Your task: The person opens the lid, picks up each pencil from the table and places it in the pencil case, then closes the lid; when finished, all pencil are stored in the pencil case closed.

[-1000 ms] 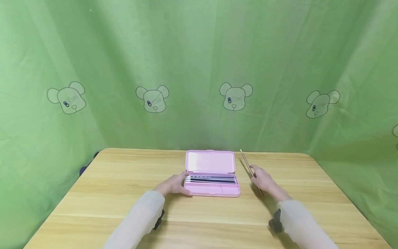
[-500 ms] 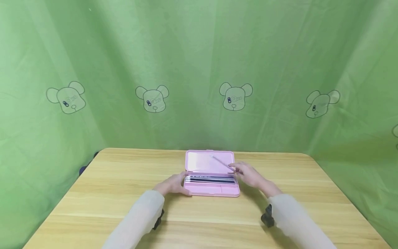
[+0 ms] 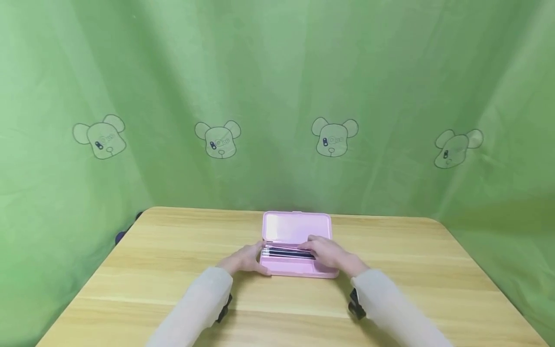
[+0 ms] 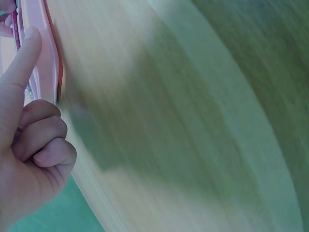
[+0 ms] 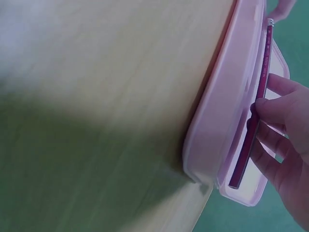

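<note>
An opened pink pencil case [image 3: 282,267] lies on the table, its lid [image 3: 290,227] tipped back toward the curtain. Several dark pencils [image 3: 284,253] lie side by side in its rear compartment. My left hand [image 3: 246,259] holds the case by its left end, thumb at the front corner and fingers at the back. Over the right part of the case, my right hand [image 3: 327,252] pinches a dark red pencil [image 5: 262,77] between thumb and fingers. That pencil has a metal-banded end pointing left and a flat, unsharpened end at the right.
The wooden table [image 3: 269,308] has rounded far corners. A green curtain [image 3: 277,96] printed with bear heads hangs right behind its far edge. A dark object [image 3: 121,236] shows beyond the table's left edge.
My right hand has carried the pencil leftward from the table at the right, turned it crosswise and lowered it into the case over the other pencils. The left hand has kept its hold.
</note>
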Action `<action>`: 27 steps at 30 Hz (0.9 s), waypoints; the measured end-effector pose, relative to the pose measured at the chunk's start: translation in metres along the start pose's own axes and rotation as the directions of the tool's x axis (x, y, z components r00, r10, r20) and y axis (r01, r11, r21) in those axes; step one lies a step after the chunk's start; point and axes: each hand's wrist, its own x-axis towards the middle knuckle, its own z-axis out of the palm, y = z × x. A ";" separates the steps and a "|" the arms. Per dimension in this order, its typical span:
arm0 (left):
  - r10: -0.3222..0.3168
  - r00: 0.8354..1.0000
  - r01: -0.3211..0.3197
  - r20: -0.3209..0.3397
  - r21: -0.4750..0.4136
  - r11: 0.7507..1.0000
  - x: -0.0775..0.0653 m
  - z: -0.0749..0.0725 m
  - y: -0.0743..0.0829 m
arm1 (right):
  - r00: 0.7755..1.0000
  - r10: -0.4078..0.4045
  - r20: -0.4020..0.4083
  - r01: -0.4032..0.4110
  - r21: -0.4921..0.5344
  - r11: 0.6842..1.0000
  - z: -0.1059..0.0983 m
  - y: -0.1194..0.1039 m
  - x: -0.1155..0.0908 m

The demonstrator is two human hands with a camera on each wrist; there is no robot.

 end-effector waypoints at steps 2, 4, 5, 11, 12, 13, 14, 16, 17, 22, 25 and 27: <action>-0.002 1.000 0.002 0.004 -0.004 1.000 0.000 0.001 0.001 | 1.000 0.010 -0.003 -0.010 -0.001 1.000 0.002 0.001 0.001; 0.001 1.000 -0.001 0.003 -0.003 1.000 0.001 0.001 0.002 | 1.000 0.019 -0.014 -0.019 -0.002 1.000 0.002 0.003 0.001; 0.003 1.000 -0.003 0.003 -0.002 1.000 0.002 0.001 0.002 | 1.000 0.022 -0.017 -0.022 -0.005 1.000 0.002 0.003 0.001; -0.003 1.000 0.003 0.004 0.007 1.000 0.003 0.001 0.001 | 1.000 0.028 0.001 -0.028 -0.016 0.999 0.003 0.003 0.004; -0.002 1.000 0.002 0.004 0.006 1.000 0.003 0.001 0.001 | 0.999 0.033 0.005 -0.033 -0.012 0.999 0.003 0.003 0.004; 0.002 1.000 -0.002 0.005 0.005 1.000 0.004 0.001 0.000 | 0.999 0.039 0.009 -0.039 -0.008 0.999 0.003 0.002 0.005; 0.004 1.000 -0.004 0.006 0.002 1.000 0.004 0.001 0.000 | 0.999 0.042 0.012 -0.041 -0.007 0.999 0.004 0.001 0.005; 0.007 1.000 -0.007 0.005 0.000 1.000 0.005 0.001 -0.002 | 0.999 0.043 0.011 -0.043 -0.014 0.999 0.005 0.001 0.006; 0.006 1.000 -0.006 0.004 -0.001 1.000 0.005 0.001 -0.002 | 0.999 0.044 0.011 -0.044 -0.015 0.999 0.005 0.000 0.007; 0.003 1.000 -0.003 0.000 0.000 1.000 0.006 0.001 -0.006 | 0.999 0.046 0.011 -0.046 -0.030 0.998 0.008 -0.001 0.009; 0.008 1.000 -0.008 0.001 0.002 1.000 0.006 0.002 -0.007 | 0.999 0.046 0.020 -0.045 -0.036 0.998 0.009 -0.003 0.011; 0.011 1.000 -0.011 0.001 0.002 1.000 0.005 0.002 -0.006 | 0.999 0.039 0.037 -0.037 -0.039 0.999 0.009 -0.007 0.013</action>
